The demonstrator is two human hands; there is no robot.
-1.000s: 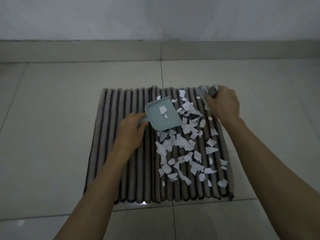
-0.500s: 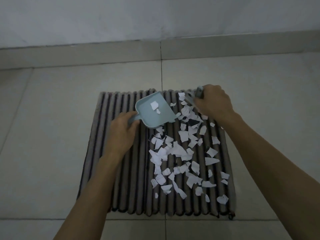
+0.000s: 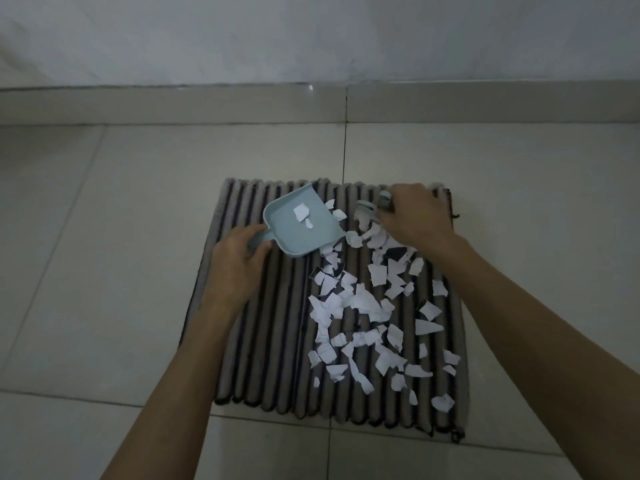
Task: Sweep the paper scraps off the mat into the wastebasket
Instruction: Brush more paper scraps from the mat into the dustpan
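Head view: only camera; the wastebasket is out of frame.
Left hand (image 3: 239, 265): grip closed on the dustpan (image 3: 300, 224) handle; pan shifted slightly left, two scraps inside.
Right hand (image 3: 414, 216): grip closed on a small brush (image 3: 366, 207), now drawn leftward toward the pan.
Paper scraps (image 3: 363, 306): most still strewn across the mat (image 3: 263, 323).
Meaning: sweeping has barely started.
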